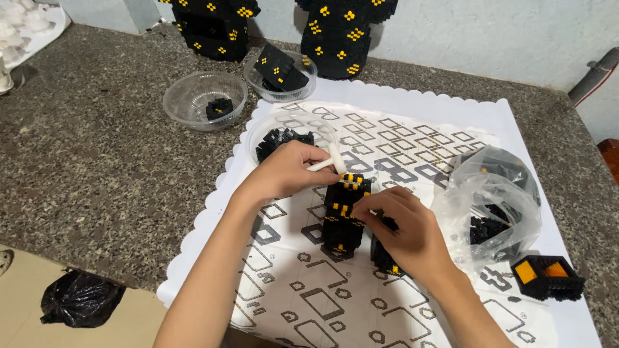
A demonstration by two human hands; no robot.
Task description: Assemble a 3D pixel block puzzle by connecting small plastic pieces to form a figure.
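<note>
Two hands work one block tower [343, 216]: your left hand [290, 171] pinches a white tool [327, 161] at its top, your right hand [403, 235] clamps its side. Next, press straight down.

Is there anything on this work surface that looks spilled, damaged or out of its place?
Little stands out. A few tiny loose black bricks lie on the white patterned paper mat beside the small black block box with orange inside. The crumpled clear plastic bag of black bricks sits open. Nothing looks broken.
</note>
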